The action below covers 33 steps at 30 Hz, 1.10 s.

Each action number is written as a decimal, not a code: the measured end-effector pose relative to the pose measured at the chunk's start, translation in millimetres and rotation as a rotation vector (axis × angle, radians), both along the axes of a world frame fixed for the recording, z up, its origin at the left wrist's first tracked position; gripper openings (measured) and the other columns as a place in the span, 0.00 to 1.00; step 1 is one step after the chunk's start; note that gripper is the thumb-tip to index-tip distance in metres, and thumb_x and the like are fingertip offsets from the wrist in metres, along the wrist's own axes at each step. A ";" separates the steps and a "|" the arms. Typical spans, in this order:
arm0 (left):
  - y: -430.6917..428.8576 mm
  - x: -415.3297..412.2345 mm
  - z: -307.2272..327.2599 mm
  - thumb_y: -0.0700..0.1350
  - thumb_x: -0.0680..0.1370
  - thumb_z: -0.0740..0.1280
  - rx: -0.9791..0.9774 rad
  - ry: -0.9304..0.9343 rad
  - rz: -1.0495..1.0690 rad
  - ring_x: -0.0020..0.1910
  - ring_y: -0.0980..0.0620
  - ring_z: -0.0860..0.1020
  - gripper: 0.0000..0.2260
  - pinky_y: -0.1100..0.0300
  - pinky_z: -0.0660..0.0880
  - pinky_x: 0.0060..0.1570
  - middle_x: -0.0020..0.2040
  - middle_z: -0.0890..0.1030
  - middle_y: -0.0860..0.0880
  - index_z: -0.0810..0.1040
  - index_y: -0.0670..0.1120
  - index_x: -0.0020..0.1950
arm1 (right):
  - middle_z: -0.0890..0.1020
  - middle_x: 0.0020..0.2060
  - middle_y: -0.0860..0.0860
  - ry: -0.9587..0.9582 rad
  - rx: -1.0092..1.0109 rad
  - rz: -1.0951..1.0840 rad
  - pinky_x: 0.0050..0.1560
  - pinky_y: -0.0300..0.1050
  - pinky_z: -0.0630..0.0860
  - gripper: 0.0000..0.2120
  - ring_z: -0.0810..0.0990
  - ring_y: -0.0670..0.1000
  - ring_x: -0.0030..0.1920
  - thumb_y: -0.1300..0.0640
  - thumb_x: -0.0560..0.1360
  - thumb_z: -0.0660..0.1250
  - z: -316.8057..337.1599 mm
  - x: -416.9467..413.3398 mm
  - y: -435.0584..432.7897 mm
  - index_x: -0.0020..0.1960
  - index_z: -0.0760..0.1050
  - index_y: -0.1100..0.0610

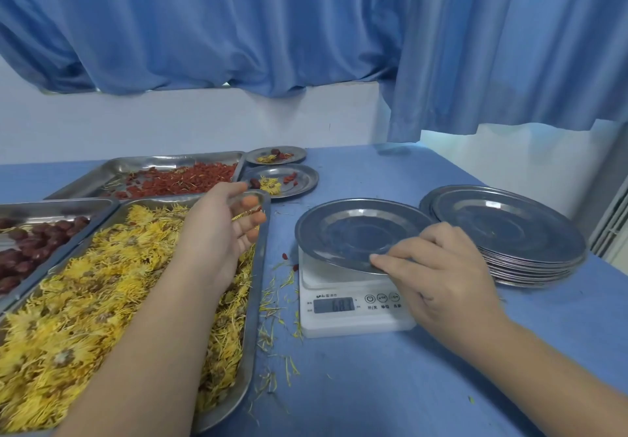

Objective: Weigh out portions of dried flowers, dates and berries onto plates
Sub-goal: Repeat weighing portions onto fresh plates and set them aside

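An empty steel plate (353, 229) lies tilted on the white digital scale (353, 304). My right hand (438, 266) pinches its near rim. My left hand (224, 229) hovers palm-up over the far right corner of the tray of yellow dried flowers (102, 300), fingers loosely curled with a few petals and a red bit in them. Behind that tray sits a tray of red berries (176, 181), and at the left edge a tray of dark red dates (30, 246). Two filled plates, one nearer (282, 181) and one farther (276, 155), stand at the back.
A stack of empty steel plates (506, 236) stands to the right of the scale. Loose petals and a couple of berries (275, 300) litter the blue table between flower tray and scale. Blue curtains hang behind the table.
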<state>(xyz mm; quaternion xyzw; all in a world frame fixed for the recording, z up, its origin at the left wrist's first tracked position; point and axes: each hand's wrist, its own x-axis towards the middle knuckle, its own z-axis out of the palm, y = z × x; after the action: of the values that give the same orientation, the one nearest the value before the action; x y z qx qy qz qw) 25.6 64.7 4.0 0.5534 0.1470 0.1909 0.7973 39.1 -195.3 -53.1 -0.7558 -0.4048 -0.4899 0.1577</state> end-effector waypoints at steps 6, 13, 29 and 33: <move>-0.7 0.4 0.2 0.46 0.78 0.63 0.010 0.025 -0.022 0.32 0.52 0.78 0.06 0.59 0.71 0.35 0.40 0.79 0.50 0.77 0.48 0.53 | 0.84 0.38 0.46 -0.005 -0.030 -0.057 0.34 0.49 0.69 0.08 0.72 0.55 0.36 0.66 0.69 0.73 -3.9 3.9 4.2 0.43 0.85 0.55; -1.9 0.9 -0.6 0.47 0.78 0.63 0.021 0.034 -0.031 0.33 0.52 0.79 0.07 0.59 0.72 0.36 0.42 0.80 0.50 0.77 0.49 0.53 | 0.81 0.35 0.48 0.250 -0.136 -0.197 0.33 0.48 0.74 0.15 0.75 0.55 0.31 0.42 0.67 0.75 -0.5 -3.0 1.1 0.38 0.84 0.54; -2.6 0.0 -2.0 0.47 0.77 0.63 0.056 0.049 -0.056 0.32 0.53 0.79 0.07 0.60 0.73 0.36 0.40 0.80 0.50 0.77 0.49 0.53 | 0.78 0.48 0.43 0.727 -0.072 -0.133 0.50 0.45 0.74 0.27 0.78 0.47 0.46 0.33 0.65 0.66 13.5 -15.5 -2.8 0.54 0.82 0.51; -3.2 -1.2 -0.6 0.46 0.78 0.63 0.053 0.051 -0.046 0.32 0.53 0.78 0.06 0.59 0.72 0.36 0.40 0.79 0.50 0.77 0.49 0.52 | 0.77 0.46 0.40 0.763 -0.010 -0.007 0.48 0.31 0.69 0.20 0.77 0.41 0.46 0.38 0.67 0.67 21.7 -16.8 -15.9 0.52 0.81 0.48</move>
<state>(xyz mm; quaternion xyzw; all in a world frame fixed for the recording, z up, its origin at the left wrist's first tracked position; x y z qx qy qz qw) 24.4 61.5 3.4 0.5822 0.1496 0.1622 0.7825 22.3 -211.2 -31.5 -0.8860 -0.3170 -0.1717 0.2916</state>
